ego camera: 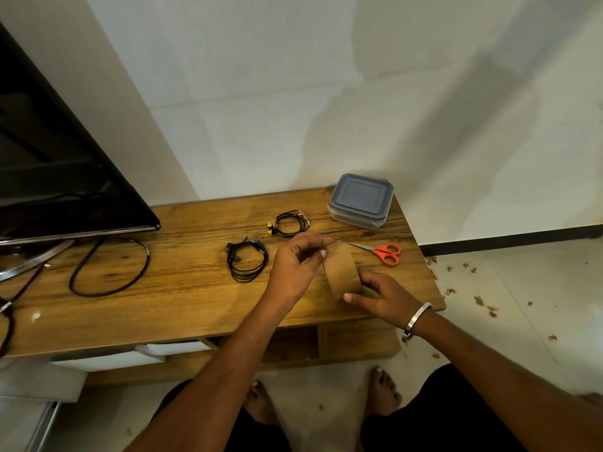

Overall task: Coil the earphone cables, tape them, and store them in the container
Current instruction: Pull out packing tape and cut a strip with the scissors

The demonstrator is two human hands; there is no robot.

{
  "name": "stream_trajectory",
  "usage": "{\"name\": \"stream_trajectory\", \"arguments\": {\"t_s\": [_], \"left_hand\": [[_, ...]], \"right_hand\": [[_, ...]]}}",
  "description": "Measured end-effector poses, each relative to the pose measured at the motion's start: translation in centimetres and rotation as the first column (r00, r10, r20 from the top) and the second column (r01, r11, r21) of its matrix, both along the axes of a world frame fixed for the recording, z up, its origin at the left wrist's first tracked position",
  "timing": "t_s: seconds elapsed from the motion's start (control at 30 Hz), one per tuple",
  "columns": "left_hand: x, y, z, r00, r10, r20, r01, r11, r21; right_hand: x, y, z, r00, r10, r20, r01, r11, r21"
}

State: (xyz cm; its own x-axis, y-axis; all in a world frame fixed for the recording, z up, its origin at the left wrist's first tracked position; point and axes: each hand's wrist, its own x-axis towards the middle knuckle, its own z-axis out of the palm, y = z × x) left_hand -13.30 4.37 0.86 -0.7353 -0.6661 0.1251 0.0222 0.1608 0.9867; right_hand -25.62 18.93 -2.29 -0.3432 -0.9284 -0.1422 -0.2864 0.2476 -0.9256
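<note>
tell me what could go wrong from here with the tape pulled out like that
1. The brown tape strip stretched between the left hand and right hand could fold and stick to itself.
2. Both hands are busy, and the orange scissors lie apart on the table; freeing a hand to cut may let the strip sag.
3. The grey-lidded container looks closed, so storing needs it opened first.

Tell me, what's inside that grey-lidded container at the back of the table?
Cannot tell: the container is closed by its grey lid, and nothing shows through its clear wall. Both coiled earphone cables lie outside on the table.
</note>
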Motion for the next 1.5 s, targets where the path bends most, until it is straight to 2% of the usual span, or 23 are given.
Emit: {"name": "stream_trajectory", "arguments": {"t_s": [0.13, 0.43, 0.77, 0.9, 1.0, 1.17, 1.4, 1.5], "left_hand": [[0.4, 0.2, 0.1, 0.999, -0.049, -0.012, 0.05, 0.998, 0.041], [0.2, 0.3, 0.2, 0.998, -0.056, -0.013, 0.055, 0.998, -0.023], [0.2, -0.1, 0.0, 1.0, -0.019, 0.005, 0.019, 0.998, -0.065], [0.1, -0.2, -0.4, 0.998, 0.054, -0.013, -0.054, 0.996, -0.07], [0.0, 0.0, -0.5, 0.993, 0.117, 0.035, -0.115, 0.992, -0.055], [-0.3, 0.3, 0.0, 0.978, 0.15, 0.145, -0.133, 0.984, -0.119], [-0.5, 0.3, 1.0, 0.967, 0.067, 0.245, -0.047, 0.995, -0.087], [-0.2, 0.4, 1.2, 0.97, 0.023, 0.243, -0.022, 1.0, -0.01]], "right_hand": [[0.0, -0.1, -0.2, 1.0, -0.008, 0.024, 0.008, 1.0, -0.003], [-0.2, -0.3, 0.1, 0.996, 0.006, 0.087, -0.004, 1.0, -0.024], [0.2, -0.6, 0.3, 0.994, 0.013, 0.11, -0.006, 0.998, -0.064], [0.7, -0.8, 0.1, 0.995, 0.028, 0.097, -0.021, 0.997, -0.074], [0.8, -0.9, 0.0, 0.994, 0.018, 0.103, -0.009, 0.996, -0.087], [1.0, -0.9, -0.1, 0.994, 0.006, 0.105, 0.005, 0.994, -0.105], [1.5, -0.9, -0.3, 0.987, -0.023, 0.159, 0.041, 0.993, -0.111], [1.8, -0.9, -0.3, 0.979, -0.039, 0.198, 0.062, 0.992, -0.111]]}}
